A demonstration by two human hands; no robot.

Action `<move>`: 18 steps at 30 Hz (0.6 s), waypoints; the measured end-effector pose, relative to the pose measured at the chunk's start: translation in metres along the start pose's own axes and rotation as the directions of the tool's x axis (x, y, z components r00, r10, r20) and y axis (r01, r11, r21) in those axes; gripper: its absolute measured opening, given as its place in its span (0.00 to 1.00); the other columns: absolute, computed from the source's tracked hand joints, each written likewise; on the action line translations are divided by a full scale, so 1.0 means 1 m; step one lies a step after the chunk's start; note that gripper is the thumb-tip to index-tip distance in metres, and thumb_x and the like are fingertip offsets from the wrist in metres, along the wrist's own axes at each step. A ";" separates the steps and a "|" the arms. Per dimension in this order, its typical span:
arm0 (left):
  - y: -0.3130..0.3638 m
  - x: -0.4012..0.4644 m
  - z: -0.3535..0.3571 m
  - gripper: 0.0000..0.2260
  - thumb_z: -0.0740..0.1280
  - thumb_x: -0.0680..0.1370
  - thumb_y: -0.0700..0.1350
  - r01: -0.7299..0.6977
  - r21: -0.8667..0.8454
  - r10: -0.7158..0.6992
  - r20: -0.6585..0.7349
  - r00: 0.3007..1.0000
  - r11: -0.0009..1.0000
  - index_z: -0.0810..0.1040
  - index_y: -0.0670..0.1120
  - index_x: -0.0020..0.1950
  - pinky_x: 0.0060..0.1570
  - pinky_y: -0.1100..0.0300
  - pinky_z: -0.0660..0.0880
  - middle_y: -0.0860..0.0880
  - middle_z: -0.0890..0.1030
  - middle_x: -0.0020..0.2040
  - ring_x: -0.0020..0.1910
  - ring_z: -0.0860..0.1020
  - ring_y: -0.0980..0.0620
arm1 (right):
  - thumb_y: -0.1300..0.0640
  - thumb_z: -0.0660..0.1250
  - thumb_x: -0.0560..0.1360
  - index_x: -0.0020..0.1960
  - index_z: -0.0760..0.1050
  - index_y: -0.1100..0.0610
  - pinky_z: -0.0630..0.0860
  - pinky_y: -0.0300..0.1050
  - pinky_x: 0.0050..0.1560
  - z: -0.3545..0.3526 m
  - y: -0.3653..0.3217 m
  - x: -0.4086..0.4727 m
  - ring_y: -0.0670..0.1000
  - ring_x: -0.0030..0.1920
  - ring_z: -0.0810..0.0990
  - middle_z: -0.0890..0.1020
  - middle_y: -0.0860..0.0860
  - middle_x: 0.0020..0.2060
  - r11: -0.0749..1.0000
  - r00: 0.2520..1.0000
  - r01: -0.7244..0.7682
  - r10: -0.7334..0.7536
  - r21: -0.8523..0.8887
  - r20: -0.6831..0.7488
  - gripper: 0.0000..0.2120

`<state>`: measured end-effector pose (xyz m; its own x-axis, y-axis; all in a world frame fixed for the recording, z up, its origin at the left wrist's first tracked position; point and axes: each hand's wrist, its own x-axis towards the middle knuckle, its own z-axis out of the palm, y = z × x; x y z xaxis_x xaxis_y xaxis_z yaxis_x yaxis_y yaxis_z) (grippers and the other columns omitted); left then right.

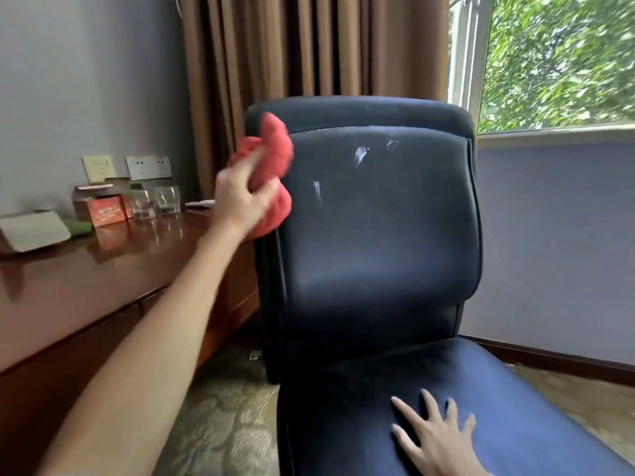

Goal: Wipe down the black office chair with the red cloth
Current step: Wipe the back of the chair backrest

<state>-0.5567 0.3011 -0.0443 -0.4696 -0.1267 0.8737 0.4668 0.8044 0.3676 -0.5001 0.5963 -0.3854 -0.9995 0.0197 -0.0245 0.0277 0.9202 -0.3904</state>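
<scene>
The black office chair (pixel 378 235) fills the middle of the view, its backrest upright and its seat running toward me. White scuff marks show on the upper backrest. My left hand (pixel 240 197) grips the bunched red cloth (pixel 275 159) against the backrest's upper left edge. Part of the cloth sticks up above my fingers. My right hand (pixel 436 438) lies flat on the seat with its fingers spread.
A glossy wooden desk (pixel 103 286) runs along the left wall, carrying two glasses (pixel 154 201), a red box (pixel 106 211) and white cards. Brown curtains (pixel 309 46) hang behind the chair. A window (pixel 556 60) is at the right, patterned carpet below.
</scene>
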 end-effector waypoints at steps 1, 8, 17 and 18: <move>-0.004 -0.019 0.017 0.25 0.67 0.71 0.50 -0.055 0.059 0.053 0.033 0.998 0.997 0.75 0.49 0.69 0.64 0.55 0.71 0.49 0.79 0.65 0.62 0.78 0.48 | 0.28 0.55 0.68 0.58 0.74 0.25 0.55 0.67 0.53 -0.001 0.002 0.009 0.69 0.54 0.82 0.83 0.50 0.60 1.000 1.000 -0.024 0.023 0.021 0.019 0.21; -0.038 -0.208 0.076 0.28 0.71 0.70 0.39 0.332 -0.236 -0.326 0.065 0.943 0.913 0.73 0.55 0.69 0.69 0.57 0.68 0.58 0.75 0.68 0.67 0.72 0.59 | 0.28 0.40 0.77 0.64 0.74 0.30 0.54 0.69 0.58 0.006 0.002 0.014 0.72 0.58 0.79 0.81 0.46 0.64 0.996 0.998 -0.021 0.016 0.091 0.060 0.29; -0.029 -0.023 0.085 0.25 0.62 0.71 0.38 0.081 -0.297 -0.079 0.019 0.997 0.952 0.74 0.47 0.70 0.70 0.58 0.67 0.52 0.77 0.66 0.66 0.74 0.57 | 0.28 0.52 0.73 0.61 0.78 0.34 0.56 0.70 0.58 0.000 0.002 0.016 0.74 0.55 0.79 0.81 0.40 0.62 0.995 0.998 -0.016 0.009 0.101 0.063 0.25; -0.025 -0.005 0.083 0.26 0.61 0.71 0.41 0.090 -0.300 -0.079 0.048 0.996 0.950 0.73 0.48 0.71 0.71 0.57 0.67 0.53 0.77 0.67 0.67 0.74 0.57 | 0.28 0.55 0.71 0.61 0.78 0.34 0.56 0.70 0.58 0.000 0.006 0.015 0.75 0.56 0.79 0.81 0.40 0.62 0.997 0.996 -0.015 0.008 0.074 0.092 0.25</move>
<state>-0.6283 0.3303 -0.0844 -0.5406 -0.1614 0.8257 0.6262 0.5782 0.5230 -0.5152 0.6018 -0.3880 -0.9937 -0.0093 -0.1120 0.0433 0.8882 -0.4574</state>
